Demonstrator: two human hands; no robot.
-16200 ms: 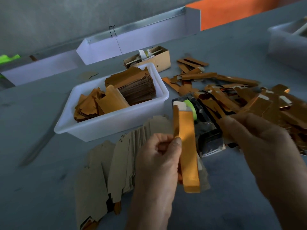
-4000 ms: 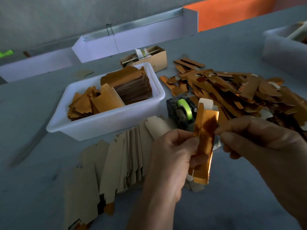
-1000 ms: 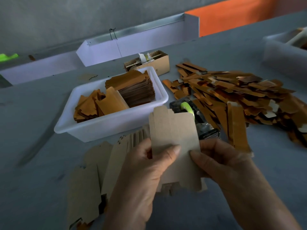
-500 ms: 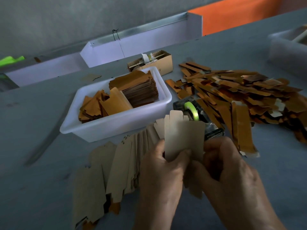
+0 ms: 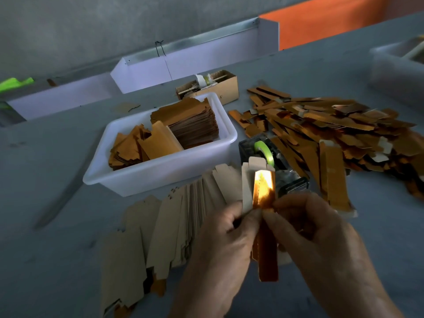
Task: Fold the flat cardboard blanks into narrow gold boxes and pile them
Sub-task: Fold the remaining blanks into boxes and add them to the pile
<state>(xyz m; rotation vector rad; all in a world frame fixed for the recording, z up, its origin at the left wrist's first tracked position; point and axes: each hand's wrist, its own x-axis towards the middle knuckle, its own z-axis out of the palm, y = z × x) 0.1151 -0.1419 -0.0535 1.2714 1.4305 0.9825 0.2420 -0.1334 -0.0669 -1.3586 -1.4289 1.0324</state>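
Note:
Both hands hold one cardboard blank (image 5: 263,191) upright over the table, partly folded lengthwise so its shiny gold face shows beside a plain brown panel. My left hand (image 5: 224,251) pinches its left side and my right hand (image 5: 321,244) pinches its right side. A fanned row of flat blanks (image 5: 160,226), brown side up, lies on the table to the left of my hands. A wide pile of folded gold boxes (image 5: 332,131) covers the table at the right.
A white tub (image 5: 160,177) with stacked gold blanks stands behind the fanned row. A black tape dispenser (image 5: 266,154) with a green roll sits just behind the held blank. An open brown carton (image 5: 224,88) and a white tray (image 5: 394,70) lie farther back.
The blank showed only its flat brown side a second ago. My hands have since bent it lengthwise, and the gold face now shows between my fingers.

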